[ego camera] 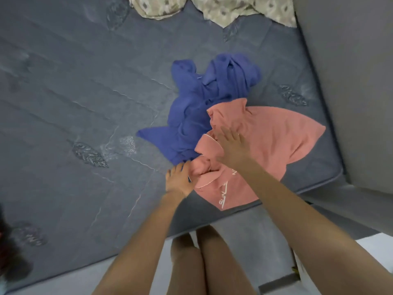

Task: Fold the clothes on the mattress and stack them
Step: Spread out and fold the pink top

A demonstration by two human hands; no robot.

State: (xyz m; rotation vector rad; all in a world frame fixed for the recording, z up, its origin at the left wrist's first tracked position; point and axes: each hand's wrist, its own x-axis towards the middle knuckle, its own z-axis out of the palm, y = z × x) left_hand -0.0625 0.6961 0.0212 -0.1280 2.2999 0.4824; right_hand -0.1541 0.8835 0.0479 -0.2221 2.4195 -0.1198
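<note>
Fingers (182, 166) of the left hand (178, 180) are being clenched on the pink shirt (276, 135), the right hand (231, 145) being pressed flat, fingers straight. Its length is lying diagonally, near-left to far-right.

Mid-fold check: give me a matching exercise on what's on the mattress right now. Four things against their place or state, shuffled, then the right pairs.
Things
1. pink shirt
2. blue garment
3. floral cloth
4. right hand

Place or state
A. at the far edge of the mattress
B. flat, fingers spread, resting on the pink shirt
C. crumpled, just beyond the pink shirt
D. at the near corner, white lettering showing

Pairs: 1-D, 2-C, 3-A, 4-B
</note>
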